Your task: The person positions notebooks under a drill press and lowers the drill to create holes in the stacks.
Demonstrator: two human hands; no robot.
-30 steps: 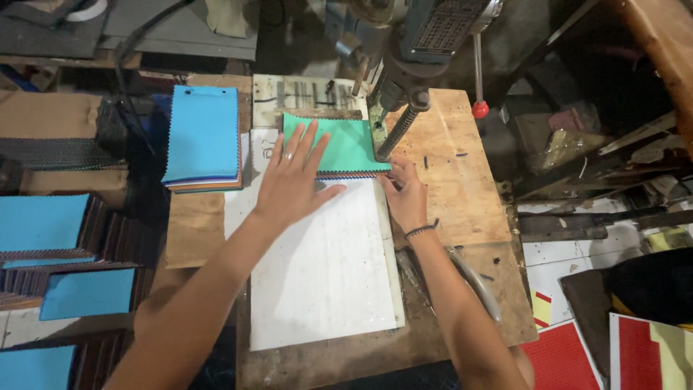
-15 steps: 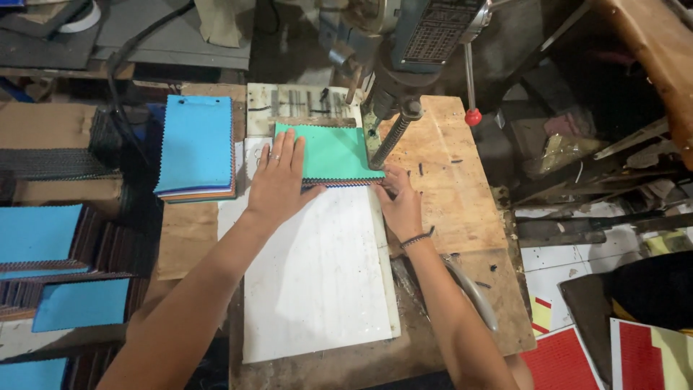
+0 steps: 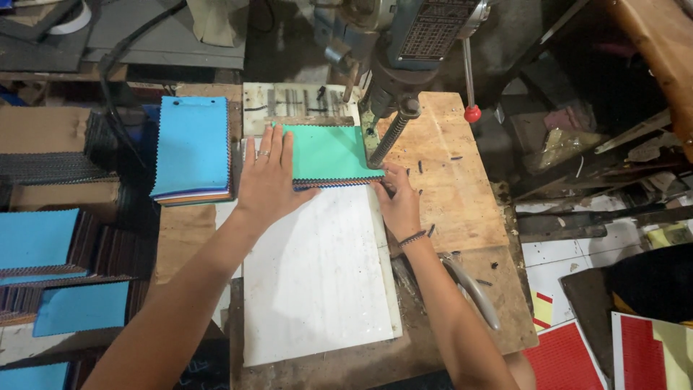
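Observation:
A green-topped stack of fabric swatches (image 3: 333,153) with zigzag edges lies on a white board (image 3: 317,282) under a drill press bit (image 3: 390,137). My left hand (image 3: 268,177) lies flat on the stack's left part, fingers spread, a ring on one finger. My right hand (image 3: 398,198) presses against the stack's lower right corner, close to the bit. A dark band circles my right wrist.
A blue-topped swatch stack (image 3: 191,148) sits left of my hands. More blue stacks (image 3: 40,242) fill the far left. The drill press head (image 3: 426,32) with a red-knobbed lever (image 3: 472,113) looms above the wooden bench (image 3: 462,188). Red sheets (image 3: 570,361) lie on the floor at right.
Both hands have slid the green stack away from me and farther under the drill bit. The view has tilted, and the press head now shows.

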